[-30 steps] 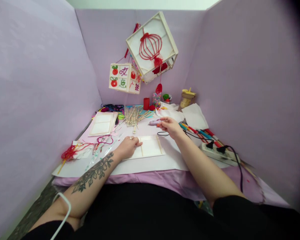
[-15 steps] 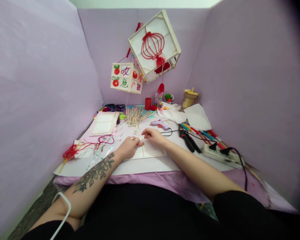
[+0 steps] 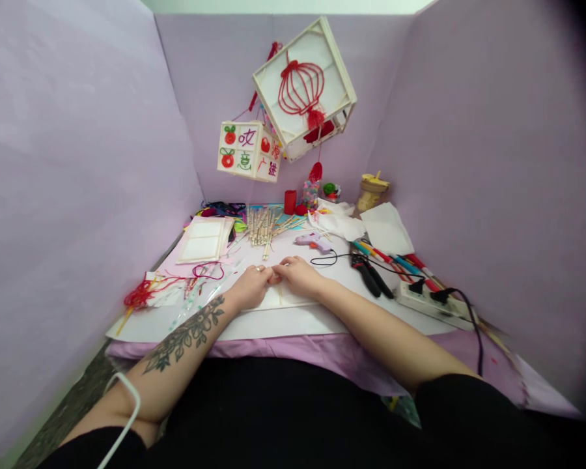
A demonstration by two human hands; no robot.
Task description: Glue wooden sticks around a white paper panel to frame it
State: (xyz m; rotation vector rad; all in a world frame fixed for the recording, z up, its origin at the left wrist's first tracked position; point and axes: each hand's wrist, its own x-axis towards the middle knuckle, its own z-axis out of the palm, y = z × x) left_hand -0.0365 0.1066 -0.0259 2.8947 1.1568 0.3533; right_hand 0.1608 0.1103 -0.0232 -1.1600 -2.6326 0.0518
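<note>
A white paper panel [image 3: 293, 299] with a thin wooden strip down its middle lies flat in front of me. My left hand [image 3: 254, 285] rests over its left part, a ring on one finger, fingers curled closed. Over the right part is my right hand [image 3: 300, 278], its fingers bent and pressed together. Their fingertips meet at the panel's far side, and whatever is between them is hidden. Beyond my right hand lies a lilac glue gun [image 3: 313, 243] on its side.
Pliers [image 3: 371, 273] and a power strip [image 3: 434, 305] sit on the right. Wooden sticks [image 3: 264, 228] lie at the back, framed panels [image 3: 200, 241] and red yarn [image 3: 139, 294] on the left. Two decorated box lanterns [image 3: 303, 91] hang above. Lilac walls enclose the table.
My right hand has moved slightly left and down, closing its fingers against those of my left hand. The left hand stays nearly in place over the panel.
</note>
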